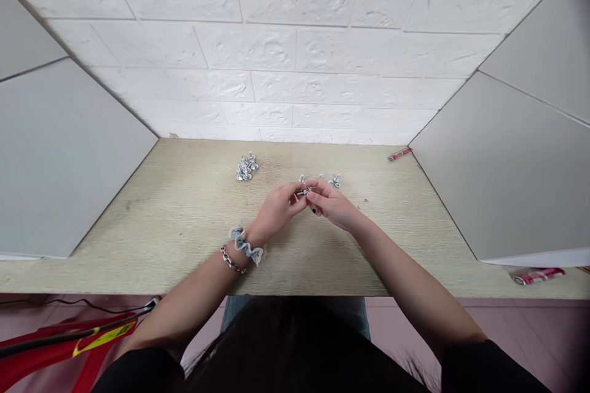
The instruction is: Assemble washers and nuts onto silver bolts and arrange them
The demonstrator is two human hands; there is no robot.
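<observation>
Seemingly we were working a metal fastener [303, 192] behind the counter's [184, 215] front edge, fingers of left hand [279, 206] and right hand [335, 206] clamped on it; steady pinching seemed needed next.

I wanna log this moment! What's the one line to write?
left hand: holding small metal part | right hand: holding same part | silver hardware pile: on table, ahead-left of hands | more hardware: beyond hands

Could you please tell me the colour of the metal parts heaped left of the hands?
The metal parts are silver, seen in the head view.
</observation>
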